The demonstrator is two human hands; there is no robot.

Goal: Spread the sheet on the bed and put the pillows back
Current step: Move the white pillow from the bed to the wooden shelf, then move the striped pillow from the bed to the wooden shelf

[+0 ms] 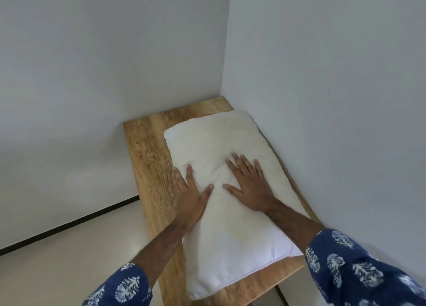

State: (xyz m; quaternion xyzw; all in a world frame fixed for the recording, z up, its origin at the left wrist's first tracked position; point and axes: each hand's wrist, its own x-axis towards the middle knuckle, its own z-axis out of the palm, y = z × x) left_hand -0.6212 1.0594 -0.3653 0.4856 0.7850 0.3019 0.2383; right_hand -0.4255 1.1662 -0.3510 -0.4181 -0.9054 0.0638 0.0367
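Observation:
A white, slightly yellowed pillow (232, 232) lies lengthwise on a wooden table top (149, 158) in the corner of the room. My left hand (190, 196) rests flat on the pillow's left edge, fingers spread. My right hand (250, 182) lies flat on the pillow's middle, fingers apart, pressing a dent into it. Neither hand grips anything. A small red tag (205, 115) peeks out at the pillow's far end. No bed or sheet is in view.
Grey-white walls (322, 98) meet right behind and to the right of the table. Pale floor (69, 259) with a dark skirting line lies to the left. The table's near edge (285, 275) ends close to my right sleeve.

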